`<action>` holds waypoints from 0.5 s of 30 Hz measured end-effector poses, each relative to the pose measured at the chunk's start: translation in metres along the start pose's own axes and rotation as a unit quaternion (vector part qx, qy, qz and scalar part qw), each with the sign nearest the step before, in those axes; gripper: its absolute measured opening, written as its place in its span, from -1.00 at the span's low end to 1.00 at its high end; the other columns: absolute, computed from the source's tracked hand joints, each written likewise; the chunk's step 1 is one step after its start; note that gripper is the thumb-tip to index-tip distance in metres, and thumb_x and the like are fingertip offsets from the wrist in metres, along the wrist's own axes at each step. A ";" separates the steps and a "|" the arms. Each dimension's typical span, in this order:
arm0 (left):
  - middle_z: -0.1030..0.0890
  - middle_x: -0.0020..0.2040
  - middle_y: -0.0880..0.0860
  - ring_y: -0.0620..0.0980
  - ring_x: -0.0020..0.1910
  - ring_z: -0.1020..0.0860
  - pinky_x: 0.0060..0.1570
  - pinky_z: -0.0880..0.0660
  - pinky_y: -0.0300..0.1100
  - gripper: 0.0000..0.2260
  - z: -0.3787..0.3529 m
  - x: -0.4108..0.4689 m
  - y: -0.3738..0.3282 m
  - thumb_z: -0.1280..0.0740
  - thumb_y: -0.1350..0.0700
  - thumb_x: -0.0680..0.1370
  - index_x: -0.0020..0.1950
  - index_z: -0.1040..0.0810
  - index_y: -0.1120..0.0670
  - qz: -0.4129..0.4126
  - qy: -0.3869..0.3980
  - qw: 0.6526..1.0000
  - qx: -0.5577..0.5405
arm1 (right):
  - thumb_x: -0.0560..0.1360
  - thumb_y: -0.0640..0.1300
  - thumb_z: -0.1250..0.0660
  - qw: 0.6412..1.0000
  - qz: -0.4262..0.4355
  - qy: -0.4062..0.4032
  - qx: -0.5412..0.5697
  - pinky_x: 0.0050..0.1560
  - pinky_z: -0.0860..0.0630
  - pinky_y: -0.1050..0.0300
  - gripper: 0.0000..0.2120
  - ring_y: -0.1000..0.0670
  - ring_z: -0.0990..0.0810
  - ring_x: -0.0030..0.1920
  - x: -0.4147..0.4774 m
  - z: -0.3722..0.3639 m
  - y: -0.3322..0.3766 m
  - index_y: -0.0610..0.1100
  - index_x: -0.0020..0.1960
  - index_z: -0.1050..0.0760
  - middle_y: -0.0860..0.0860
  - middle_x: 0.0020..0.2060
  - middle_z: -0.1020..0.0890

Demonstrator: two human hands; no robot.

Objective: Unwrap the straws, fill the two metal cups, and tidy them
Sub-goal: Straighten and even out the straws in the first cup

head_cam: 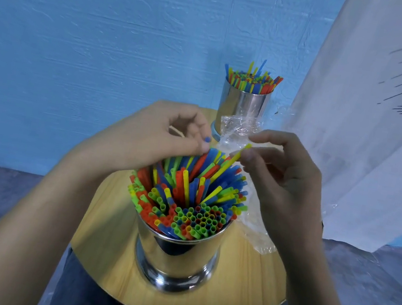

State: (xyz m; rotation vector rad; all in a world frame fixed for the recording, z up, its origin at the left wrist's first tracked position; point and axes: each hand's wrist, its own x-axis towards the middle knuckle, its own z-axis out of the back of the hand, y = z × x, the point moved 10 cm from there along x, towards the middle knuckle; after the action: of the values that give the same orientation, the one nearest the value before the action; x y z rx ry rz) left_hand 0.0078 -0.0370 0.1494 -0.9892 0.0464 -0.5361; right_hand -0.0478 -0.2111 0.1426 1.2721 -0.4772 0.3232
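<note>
Presumably light and easily kinked, a blue straw (207,140) is being pinched near its tip by the left grip (163,133), a yellow straw (232,161) by the right grip (283,172).

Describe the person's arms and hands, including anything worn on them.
The left hand and right hand are bare: no gloves, rings or watch show. The left forearm and right forearm are bare too, no sleeve in view.
</note>
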 end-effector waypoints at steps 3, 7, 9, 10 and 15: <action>-0.64 -0.15 0.15 -0.02 -0.14 -0.64 -0.04 -0.57 -0.24 -0.93 0.013 0.001 -0.011 -0.49 0.16 0.56 0.01 -0.65 0.05 -0.046 -0.058 0.996 -0.057 | 0.58 -0.06 -0.43 0.998 0.011 0.047 -0.041 -0.02 -0.60 0.23 -0.91 0.08 -0.68 0.02 0.000 -0.012 0.000 0.13 -0.04 -0.58 0.20 -0.09 -0.69; -0.65 -0.20 -0.13 0.06 -0.04 -0.65 -0.05 -0.57 -0.11 -0.85 0.038 -0.002 -0.017 -0.42 0.20 0.58 0.10 -0.64 -0.01 -0.103 -0.159 0.974 -0.124 | 0.55 0.12 -0.34 0.994 0.008 0.095 -0.046 0.00 -0.56 0.28 -0.84 0.05 -0.62 0.17 -0.002 -0.022 -0.005 0.10 -0.09 -0.66 0.21 0.06 -0.64; -0.65 -0.19 -0.16 -0.02 -0.07 -0.64 -0.12 -0.57 -0.13 -0.83 0.051 -0.007 -0.017 -0.38 0.24 0.60 0.09 -0.63 -0.01 -0.118 -0.218 0.956 -0.158 | 0.55 0.13 -0.32 0.995 0.006 0.097 -0.034 -0.03 -0.55 0.32 -0.79 0.05 -0.62 0.18 -0.001 -0.022 -0.003 0.08 -0.10 -0.68 0.20 0.07 -0.63; -0.66 -0.18 -0.15 -0.04 -0.09 -0.63 -0.13 -0.57 -0.13 -0.84 0.058 -0.010 -0.016 -0.36 0.25 0.60 0.09 -0.62 0.00 -0.121 -0.248 0.945 -0.177 | 0.56 0.13 -0.32 0.995 0.010 0.096 -0.030 -0.03 -0.55 0.31 -0.79 0.05 -0.62 0.17 -0.001 -0.022 -0.003 0.08 -0.09 -0.68 0.20 0.07 -0.63; -0.65 -0.10 -0.06 -0.05 -0.18 -0.59 -0.16 -0.54 -0.18 -0.89 0.086 -0.026 0.003 -0.33 0.20 0.65 0.13 -0.57 0.03 -0.109 -0.363 0.879 -0.291 | 0.57 0.11 -0.33 0.996 0.010 0.083 -0.026 -0.03 -0.57 0.30 -0.89 0.08 -0.66 0.06 -0.001 -0.021 -0.002 0.18 0.07 -0.59 0.24 -0.03 -0.68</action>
State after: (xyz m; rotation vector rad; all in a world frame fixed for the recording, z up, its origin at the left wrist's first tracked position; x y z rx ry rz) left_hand 0.0096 0.0433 0.1898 -1.7540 -0.6162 -0.3239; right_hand -0.0438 -0.1919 0.1358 1.1803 -0.3542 0.4267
